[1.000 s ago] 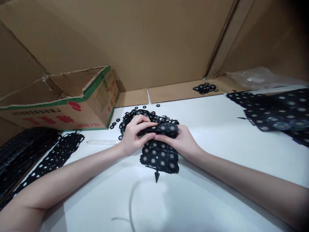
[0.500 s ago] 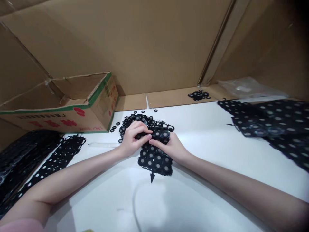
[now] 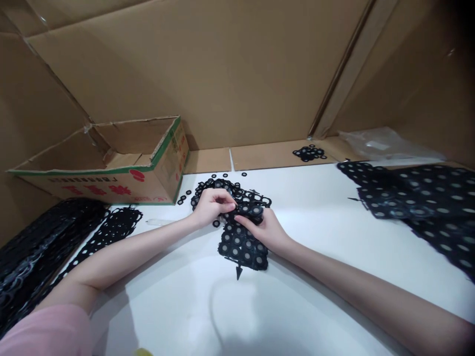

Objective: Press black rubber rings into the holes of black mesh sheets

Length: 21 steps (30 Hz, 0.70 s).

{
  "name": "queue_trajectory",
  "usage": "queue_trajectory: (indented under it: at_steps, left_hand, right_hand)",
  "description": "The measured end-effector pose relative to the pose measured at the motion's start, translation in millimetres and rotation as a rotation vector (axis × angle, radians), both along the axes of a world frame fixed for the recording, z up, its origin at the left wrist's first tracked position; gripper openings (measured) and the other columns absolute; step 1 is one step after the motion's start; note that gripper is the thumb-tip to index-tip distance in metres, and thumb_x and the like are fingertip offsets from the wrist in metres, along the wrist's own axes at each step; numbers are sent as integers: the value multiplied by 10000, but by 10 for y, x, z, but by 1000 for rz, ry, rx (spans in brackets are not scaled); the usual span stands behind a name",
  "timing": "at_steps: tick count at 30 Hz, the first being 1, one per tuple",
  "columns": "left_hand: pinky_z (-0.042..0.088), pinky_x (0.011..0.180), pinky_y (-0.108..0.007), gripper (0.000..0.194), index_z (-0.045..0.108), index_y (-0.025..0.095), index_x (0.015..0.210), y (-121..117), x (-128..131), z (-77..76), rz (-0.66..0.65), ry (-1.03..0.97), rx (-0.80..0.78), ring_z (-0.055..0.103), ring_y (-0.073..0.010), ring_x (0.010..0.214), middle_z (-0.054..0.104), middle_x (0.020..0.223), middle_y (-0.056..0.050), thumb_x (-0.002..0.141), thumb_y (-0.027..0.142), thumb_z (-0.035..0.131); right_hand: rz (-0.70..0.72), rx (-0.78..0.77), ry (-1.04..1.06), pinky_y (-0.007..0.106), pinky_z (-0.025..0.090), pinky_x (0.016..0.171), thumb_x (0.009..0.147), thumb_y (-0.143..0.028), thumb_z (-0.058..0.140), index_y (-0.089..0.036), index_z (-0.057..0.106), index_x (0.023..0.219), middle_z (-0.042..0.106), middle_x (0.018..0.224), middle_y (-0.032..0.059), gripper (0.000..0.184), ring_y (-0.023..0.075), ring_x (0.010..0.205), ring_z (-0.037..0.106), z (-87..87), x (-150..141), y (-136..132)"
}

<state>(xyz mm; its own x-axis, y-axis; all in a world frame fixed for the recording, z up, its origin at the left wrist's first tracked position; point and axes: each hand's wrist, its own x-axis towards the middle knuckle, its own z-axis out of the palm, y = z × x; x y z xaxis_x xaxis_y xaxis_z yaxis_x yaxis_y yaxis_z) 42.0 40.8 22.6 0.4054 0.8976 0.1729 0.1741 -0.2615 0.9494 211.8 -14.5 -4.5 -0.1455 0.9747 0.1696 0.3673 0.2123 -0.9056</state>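
Observation:
My right hand (image 3: 273, 231) grips a black moulded sheet of rings (image 3: 243, 245) with pale round centres. Its upper part is folded over in my fingers, and its lower part hangs toward me, ending in an arrow-shaped tab. Thumb and index finger of my left hand (image 3: 211, 207) are pinched together at the left edge of the fold; what lies between the fingertips is too small to make out. Behind my left hand is a pile of loose black rings (image 3: 222, 185), partly hidden by it. A single ring (image 3: 215, 224) lies just below that hand.
A cardboard box (image 3: 163, 184) stands at the left. More perforated black sheets lie at the left (image 3: 122, 222) and in a stack at the right (image 3: 441, 193). A small ring heap (image 3: 308, 153) and a clear plastic bag (image 3: 389, 143) are at the back, before cardboard walls (image 3: 222, 74).
The view has shifted slightly. My left fingers have drawn into a tighter pinch, and a ring now shows below that hand. My right hand keeps its grip on the sheet.

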Motion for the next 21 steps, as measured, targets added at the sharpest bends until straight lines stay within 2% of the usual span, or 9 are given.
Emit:
queue_trajectory:
  at_steps: [5,11,16,21]
  left_hand:
    - [351,537,-233,83,683,141,565,76,37,10,96,-122,-160,486,-102,527,605,544,12,556,216,716]
    - [344,558,-231,94,678,145,578,75,67,31,200,-245,-234,482,-93,550,602,552,22,532,214,722]
    - [353,558,-238,91,690,148,564,67,69,60,181,-256,-253,486,-97,538,611,542,19,505,195,742]
    - [350,537,-235,97,695,157,577,75,25,75,152,-233,-225,476,-96,518,600,526,22,530,217,755]
  right_hand:
    - [-18,-14,60,390,556,715,785,-399,624,-192,677,828,738,824,62,218,289,850,681,15,-10,35]
    - [-58,-10,104,393,558,759,783,-393,631,-168,679,937,737,879,74,277,297,906,677,55,-35,36]
    - [-70,3,124,394,563,734,764,-375,657,-189,686,919,731,790,58,243,302,899,673,77,-35,13]
    - [-49,4,137,407,560,775,765,-366,657,-198,676,932,739,868,64,238,301,936,668,55,-25,15]
